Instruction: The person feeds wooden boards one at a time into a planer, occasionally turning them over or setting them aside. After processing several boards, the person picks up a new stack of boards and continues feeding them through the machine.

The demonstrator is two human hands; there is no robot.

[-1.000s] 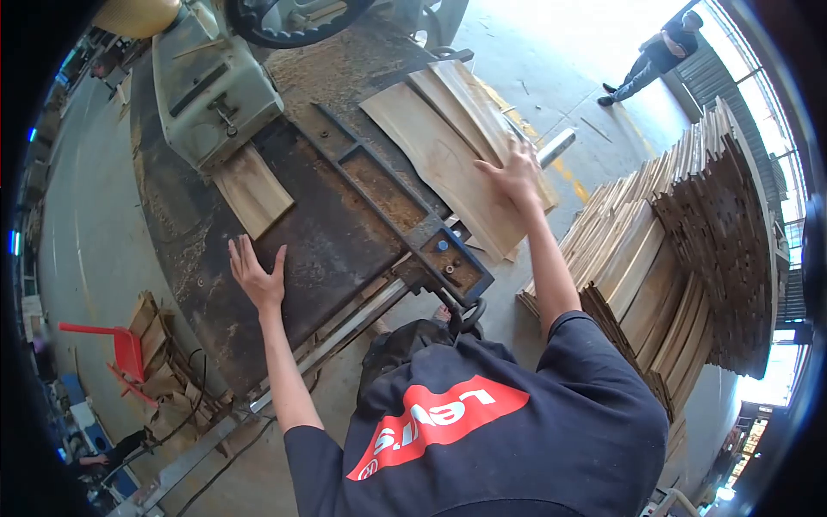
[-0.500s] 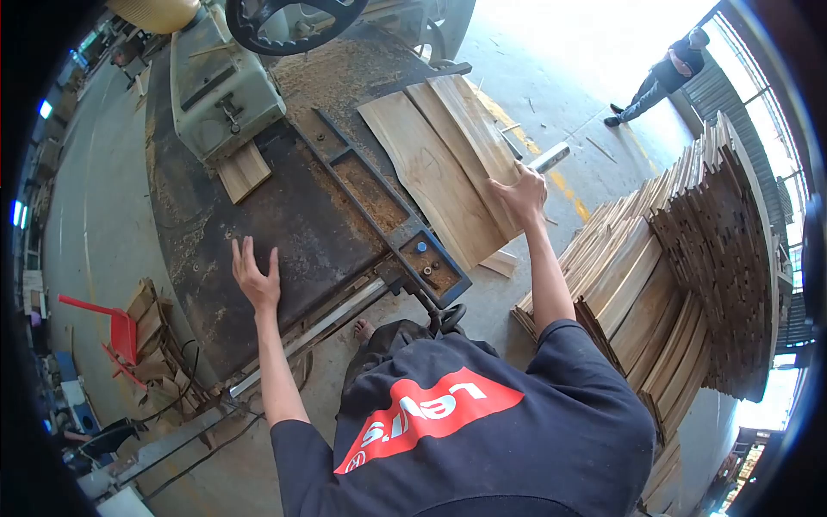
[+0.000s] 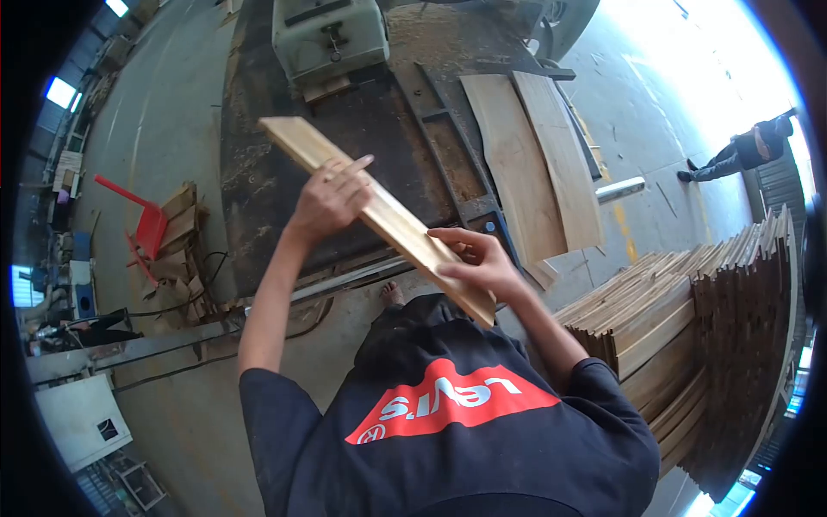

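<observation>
A long, narrow wooden plank (image 3: 398, 226) slants over the front of the dark machine table (image 3: 267, 202), its near end close to my shirt. My left hand (image 3: 332, 200) is closed around the plank above its middle, fingers lying across the upper face. Toward the near end, my right hand (image 3: 481, 265) grips it with the thumb on top; some of its fingers are hidden. Beyond the plank is the grey-green machine head (image 3: 332, 43), with a piece of wood (image 3: 327, 89) under its front edge.
Two wide boards (image 3: 517, 164) lie side by side at the table's right. A tall stack of planks (image 3: 646, 323) stands on the right floor. At left, a red chair (image 3: 151, 228) is beside wood scraps (image 3: 181, 228). A person (image 3: 745, 148) stands at far right.
My right hand has come from the boards at right to the front, and a plank is now in both hands. My left hand has left the table surface. The view has shifted left.
</observation>
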